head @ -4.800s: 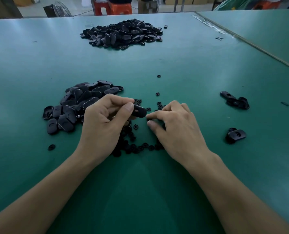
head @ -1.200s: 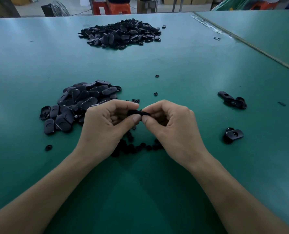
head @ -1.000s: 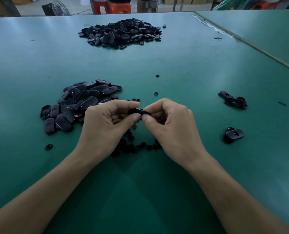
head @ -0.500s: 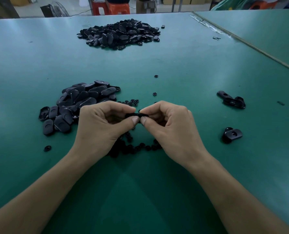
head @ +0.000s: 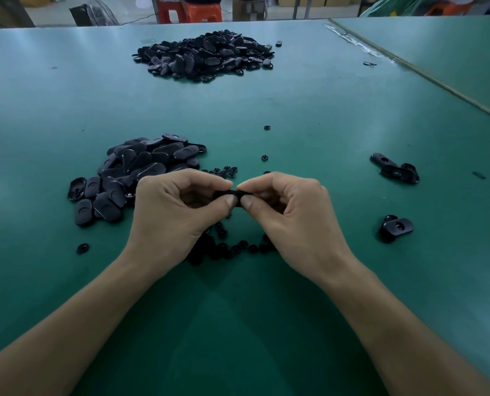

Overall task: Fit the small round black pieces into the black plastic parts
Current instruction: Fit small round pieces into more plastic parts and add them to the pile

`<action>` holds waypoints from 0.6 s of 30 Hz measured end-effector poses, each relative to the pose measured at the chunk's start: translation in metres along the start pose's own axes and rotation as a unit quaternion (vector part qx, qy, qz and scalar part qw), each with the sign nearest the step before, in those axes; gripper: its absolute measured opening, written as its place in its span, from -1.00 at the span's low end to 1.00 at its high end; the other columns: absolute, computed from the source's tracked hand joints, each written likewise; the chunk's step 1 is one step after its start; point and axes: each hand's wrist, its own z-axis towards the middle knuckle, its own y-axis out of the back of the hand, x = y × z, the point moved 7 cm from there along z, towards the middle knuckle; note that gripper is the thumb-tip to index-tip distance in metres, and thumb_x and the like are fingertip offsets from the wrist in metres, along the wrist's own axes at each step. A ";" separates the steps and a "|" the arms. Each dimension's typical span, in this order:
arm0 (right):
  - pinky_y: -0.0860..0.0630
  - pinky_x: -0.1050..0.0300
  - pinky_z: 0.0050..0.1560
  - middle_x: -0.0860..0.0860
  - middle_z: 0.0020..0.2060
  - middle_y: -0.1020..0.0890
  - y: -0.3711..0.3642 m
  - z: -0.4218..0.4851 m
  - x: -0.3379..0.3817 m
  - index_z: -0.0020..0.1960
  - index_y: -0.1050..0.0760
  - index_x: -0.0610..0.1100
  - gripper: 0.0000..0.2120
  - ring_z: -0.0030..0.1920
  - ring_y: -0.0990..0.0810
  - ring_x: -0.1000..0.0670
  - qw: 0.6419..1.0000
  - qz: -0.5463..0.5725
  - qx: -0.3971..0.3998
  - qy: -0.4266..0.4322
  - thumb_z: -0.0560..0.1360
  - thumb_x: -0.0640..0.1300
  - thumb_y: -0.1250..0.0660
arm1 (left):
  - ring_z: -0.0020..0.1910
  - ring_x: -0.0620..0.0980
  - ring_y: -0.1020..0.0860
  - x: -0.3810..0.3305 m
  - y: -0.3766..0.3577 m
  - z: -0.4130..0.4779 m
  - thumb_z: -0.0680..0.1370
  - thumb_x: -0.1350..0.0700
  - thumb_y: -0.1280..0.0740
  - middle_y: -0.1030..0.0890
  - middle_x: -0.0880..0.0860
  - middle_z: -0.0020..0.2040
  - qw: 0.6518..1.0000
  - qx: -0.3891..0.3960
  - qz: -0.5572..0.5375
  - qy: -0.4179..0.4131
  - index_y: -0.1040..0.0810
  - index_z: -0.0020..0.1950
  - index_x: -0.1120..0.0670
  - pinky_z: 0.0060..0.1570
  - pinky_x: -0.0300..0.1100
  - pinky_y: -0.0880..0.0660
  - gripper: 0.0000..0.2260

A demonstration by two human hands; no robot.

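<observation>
Head view, green table point(head: 295, 110). Landmark for all positions: near heap point(head: 141, 172) of oval black plastic parts, left of centre.

Left hand point(head: 175, 215): just right of the near heap, its back overlapping the heap's right edge in this view. Fingers curled; thumb and index finger pinch the left end of one black plastic part point(head: 237, 194).

Right hand point(head: 292, 215): farther right of the near heap, mirror posture. Fingers curled; thumb and index finger pinch the right end of the same part.

The part is held above the table, roughly level, between the two hands. The fingertips cover most of it, and only a dark strip shows by the thumbs. Cannot tell whether a round piece is seated in it.

Small round black pieces point(head: 232, 248): loose scatter on the table right of the near heap and closer to the person, under and between the wrists. Smaller cluster point(head: 223, 170) just right of the heap, beyond the hands. Two single pieces point(head: 264, 158) lie farther right and beyond that. One stray piece point(head: 82, 248) sits just off the heap's near left corner.

Far heap point(head: 206, 54) of similar black parts: well beyond the near heap, toward the far table edge.

Group of black parts with holes point(head: 395, 170): well right of the near heap. Another such part point(head: 397, 227) lies well right too, closer to the person.
</observation>
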 end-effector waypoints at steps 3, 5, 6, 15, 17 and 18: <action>-0.60 0.21 -0.07 0.11 -0.21 -0.72 0.000 0.000 0.000 -0.01 -0.69 -0.06 -0.86 -0.17 -0.67 0.17 1.000 -0.003 0.001 0.003 0.50 -0.26 -0.44 | -0.36 -0.25 -0.60 0.000 0.001 -0.001 0.39 0.36 -0.54 -0.69 -0.14 -0.30 1.000 -0.005 0.017 -0.003 -0.67 -0.16 0.02 -0.26 -0.40 -0.52 -0.76; -0.61 0.21 -0.02 0.12 -0.18 -0.72 0.001 0.000 -0.001 0.03 -0.69 -0.05 -0.82 -0.12 -0.68 0.18 1.000 -0.005 0.004 -0.001 0.51 -0.27 -0.42 | -0.34 -0.24 -0.61 -0.002 0.002 -0.001 0.41 0.35 -0.54 -0.70 -0.14 -0.27 0.999 -0.009 0.031 -0.016 -0.67 -0.14 0.02 -0.24 -0.41 -0.52 -0.77; -0.59 0.24 0.00 0.13 -0.16 -0.72 0.001 -0.001 -0.001 0.05 -0.69 -0.05 -0.81 -0.10 -0.67 0.20 1.000 -0.011 0.006 -0.001 0.52 -0.28 -0.41 | -0.33 -0.24 -0.62 -0.002 0.003 -0.002 0.42 0.34 -0.53 -0.70 -0.14 -0.25 0.999 -0.014 0.039 -0.024 -0.68 -0.13 0.02 -0.23 -0.41 -0.52 -0.77; -0.42 0.02 0.17 0.03 0.08 -0.61 0.037 -0.005 -0.001 0.21 -0.57 0.02 -0.77 0.11 -0.53 -0.03 0.927 -0.360 -0.079 -0.073 0.59 -0.05 -0.26 | -0.22 -0.19 -0.66 0.002 0.044 0.009 0.55 0.05 -0.43 -0.67 -0.23 -0.17 0.967 -0.149 0.198 -0.061 -0.63 -0.01 -0.16 -0.13 -0.35 -0.57 -0.91; -0.20 -0.01 0.14 0.04 0.16 -0.51 0.042 -0.008 -0.005 0.23 -0.50 0.11 -0.76 0.22 -0.40 -0.04 0.890 -0.433 -0.051 -0.134 0.60 0.00 -0.20 | -0.26 -0.19 -0.63 0.006 0.053 0.013 0.55 0.03 -0.40 -0.65 -0.14 -0.19 0.951 -0.159 0.259 -0.063 -0.61 -0.01 -0.16 -0.11 -0.34 -0.55 -0.92; -0.15 -0.07 0.17 0.05 0.20 -0.46 0.045 -0.010 -0.007 0.23 -0.47 0.13 -0.77 0.27 -0.33 -0.04 0.877 -0.450 -0.039 -0.166 0.60 0.01 -0.17 | -0.28 -0.21 -0.60 0.008 0.056 0.014 0.54 0.06 -0.40 -0.63 -0.11 -0.20 0.944 -0.160 0.281 -0.062 -0.60 -0.01 -0.17 -0.11 -0.39 -0.51 -0.89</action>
